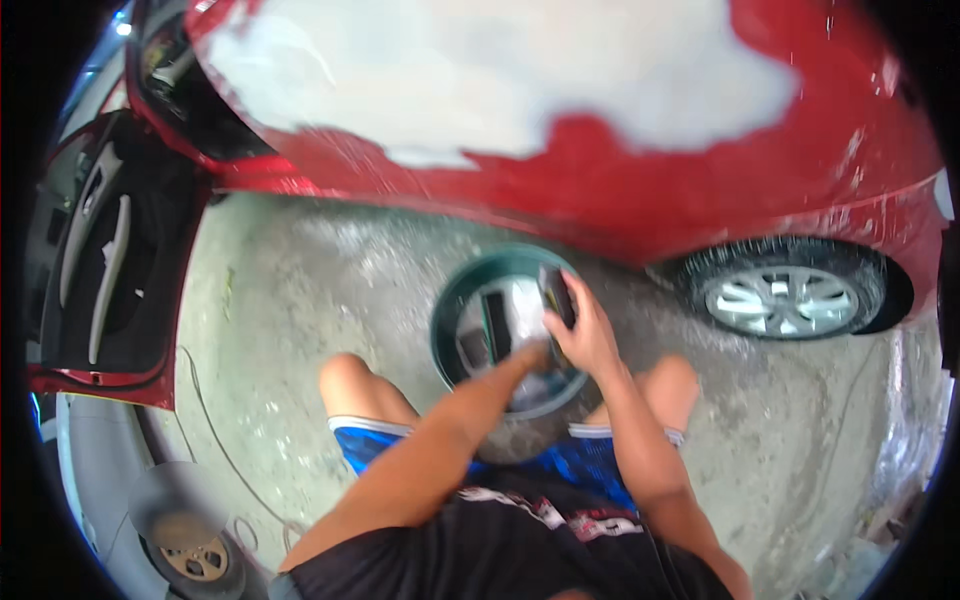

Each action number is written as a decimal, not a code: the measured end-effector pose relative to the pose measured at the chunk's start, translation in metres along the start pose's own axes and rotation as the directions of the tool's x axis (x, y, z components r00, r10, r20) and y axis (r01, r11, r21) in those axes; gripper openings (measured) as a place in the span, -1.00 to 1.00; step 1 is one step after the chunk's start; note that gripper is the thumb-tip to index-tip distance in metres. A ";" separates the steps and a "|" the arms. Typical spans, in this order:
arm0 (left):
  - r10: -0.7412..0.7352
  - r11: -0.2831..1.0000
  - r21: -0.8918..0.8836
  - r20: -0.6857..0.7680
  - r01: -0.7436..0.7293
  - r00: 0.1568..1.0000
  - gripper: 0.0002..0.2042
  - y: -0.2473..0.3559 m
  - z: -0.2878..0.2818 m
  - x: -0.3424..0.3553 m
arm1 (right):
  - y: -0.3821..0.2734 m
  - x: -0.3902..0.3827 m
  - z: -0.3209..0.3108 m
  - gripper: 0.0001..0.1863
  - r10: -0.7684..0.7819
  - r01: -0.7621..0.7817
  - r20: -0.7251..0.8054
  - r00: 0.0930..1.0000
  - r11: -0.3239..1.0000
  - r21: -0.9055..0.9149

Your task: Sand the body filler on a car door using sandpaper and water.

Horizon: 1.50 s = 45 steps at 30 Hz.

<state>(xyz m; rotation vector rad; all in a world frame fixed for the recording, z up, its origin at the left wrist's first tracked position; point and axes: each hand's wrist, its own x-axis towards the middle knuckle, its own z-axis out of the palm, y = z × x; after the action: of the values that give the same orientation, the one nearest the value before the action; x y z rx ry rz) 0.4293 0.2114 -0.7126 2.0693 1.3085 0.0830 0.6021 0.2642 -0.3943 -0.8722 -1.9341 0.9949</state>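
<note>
A round dark green tub (441, 330) stands on the floor between my knees, with whitish liquid inside. My right hand (590, 330) is closed around a dark rectangular block (557, 297), held above the tub's right side. It looks like a sanding block, though blur hides its details. My left hand (538, 356) reaches low into the tub, just below the right hand; its fingers are smeared and partly hidden. In the tub lie a long black block (495, 326) with a green edge and a smaller greyish rectangular piece (472, 350).
Ahead stands a red car body (400, 192) with a large whitish patch (480, 75). Its wheel (785, 298) is at the right, its open door (125, 260) at the left. A thin cable (215, 430) crosses the concrete floor (270, 330). Another car's wheel (200, 555) shows lower left.
</note>
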 end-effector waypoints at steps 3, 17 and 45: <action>-0.214 0.977 0.054 0.229 0.207 0.950 -0.58 0.089 -0.033 0.049 | 0.049 -0.050 -0.039 -0.23 0.151 -0.167 -0.141 0.978 0.980 -0.104; 0.022 0.983 -0.104 -0.751 -0.152 0.659 -0.54 0.290 -0.560 -0.165 | 0.027 -0.031 -0.014 -0.17 0.064 -0.107 -0.198 0.978 0.972 -0.211; -0.178 0.907 -0.416 -0.527 0.069 -0.831 -0.49 -0.042 -0.694 -0.174 | 0.031 -0.025 -0.008 -0.21 0.207 -0.232 -0.146 0.967 0.956 -0.182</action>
<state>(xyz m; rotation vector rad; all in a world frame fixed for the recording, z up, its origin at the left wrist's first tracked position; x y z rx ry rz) 0.0389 0.4316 -0.1534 0.3368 2.5740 2.8248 0.6275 0.2604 -0.4263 -1.2571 -1.8795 0.8590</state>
